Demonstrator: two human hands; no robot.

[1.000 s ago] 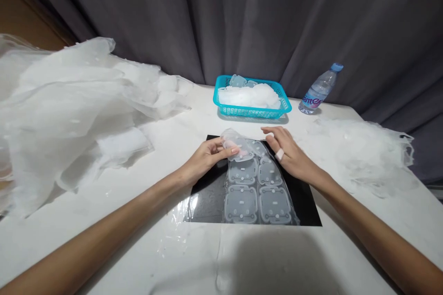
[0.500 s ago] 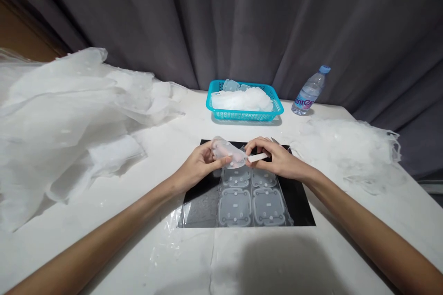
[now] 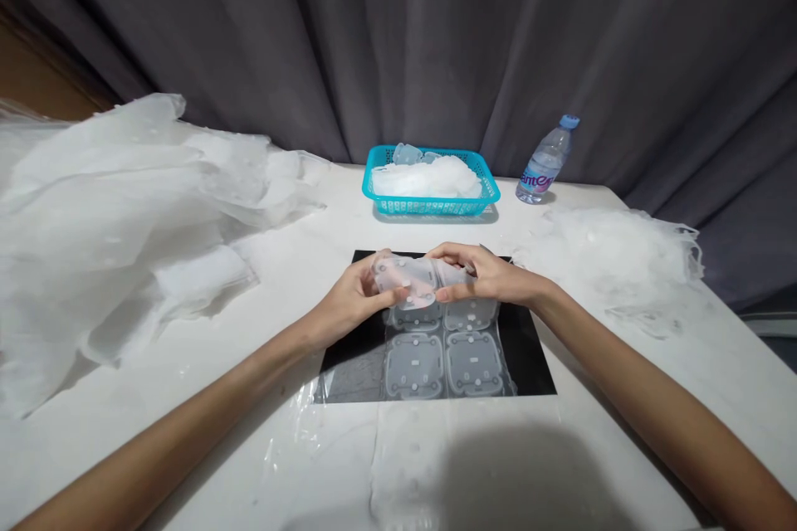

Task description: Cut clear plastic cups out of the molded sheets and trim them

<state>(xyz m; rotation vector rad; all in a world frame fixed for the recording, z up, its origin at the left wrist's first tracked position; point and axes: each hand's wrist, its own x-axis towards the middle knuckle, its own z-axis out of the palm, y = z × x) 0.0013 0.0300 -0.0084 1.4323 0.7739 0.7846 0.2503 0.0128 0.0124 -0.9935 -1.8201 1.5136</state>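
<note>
My left hand [image 3: 358,299] pinches a translucent, rounded-square soft sheet piece [image 3: 404,275] between thumb and fingers, raised and slightly bent. My right hand [image 3: 482,274] is closed on the right side of the same piece, its thumb at the lower edge. A small dark tip shows behind the right hand; whether a tool lies in the palm I cannot tell. Below both hands, more rounded-square translucent panels [image 3: 414,365] with small dots and slots lie joined in rows on a black board [image 3: 529,357].
A turquoise basket [image 3: 429,206] with white, clumped material stands at the back, beside a tilted-looking water bottle [image 3: 545,162]. Piled translucent sheets [image 3: 124,199] cover the left side of the white table [image 3: 299,465]. Stringy white scraps [image 3: 623,265] lie at right. A grey curtain [image 3: 429,41] hangs behind.
My right hand has moved its grip onto the translucent piece beside my left hand. The white stick-like tool seen in the right hand earlier is now hidden. The view has shifted slightly.
</note>
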